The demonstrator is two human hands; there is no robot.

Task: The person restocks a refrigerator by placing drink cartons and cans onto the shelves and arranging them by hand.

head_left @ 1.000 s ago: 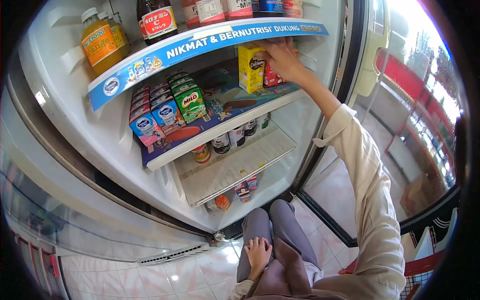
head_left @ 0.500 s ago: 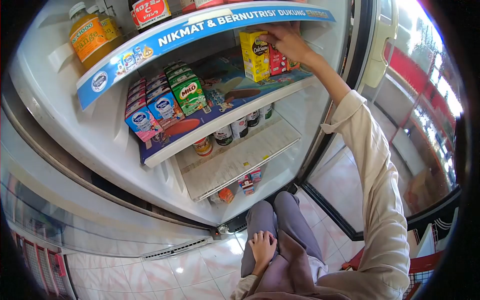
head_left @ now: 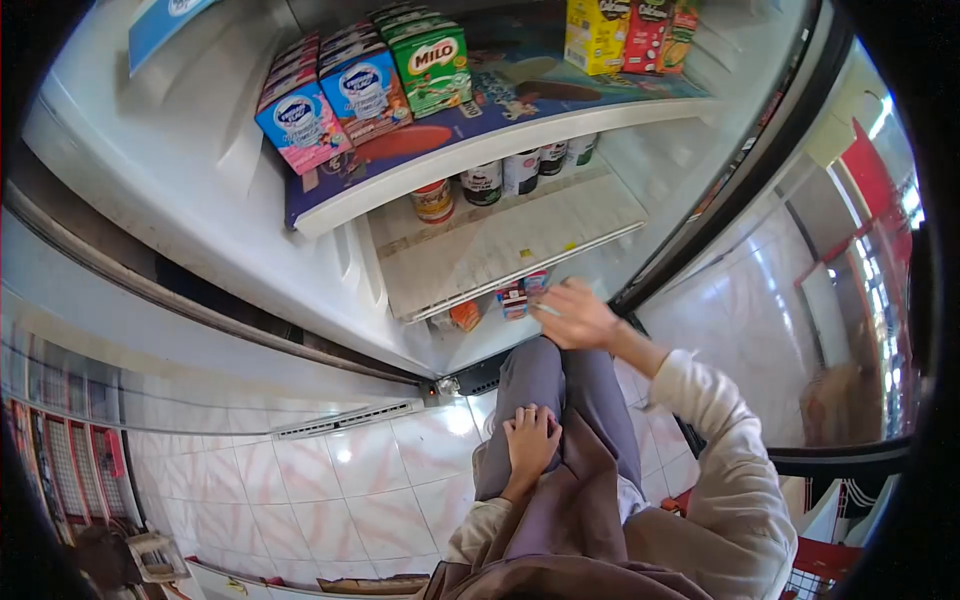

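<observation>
My right hand (head_left: 578, 316) is low in front of the open fridge, above my knees and close to small blue and red cartons (head_left: 513, 301) on the fridge floor. Its fingers look bent but are smeared by motion; whether anything is in them cannot be made out. My left hand (head_left: 530, 440) rests on my lap with curled fingers, a small dark reddish patch showing beside them. On the shelf above stand a yellow carton (head_left: 597, 36), a red carton (head_left: 647, 38) and an orange-green carton (head_left: 679, 38), side by side at the right.
Rows of blue-pink cartons (head_left: 303, 122), blue-brown cartons (head_left: 366, 90) and green Milo cartons (head_left: 434, 62) fill the shelf's left part. Several cans (head_left: 482, 184) line the rack (head_left: 515, 255) below. An orange packet (head_left: 465, 316) lies underneath. The glass door (head_left: 760, 300) stands open at right.
My right hand has left the yellow and red cartons and come down to just above my knees. The view has tilted downward. My left hand still rests on my lap.
</observation>
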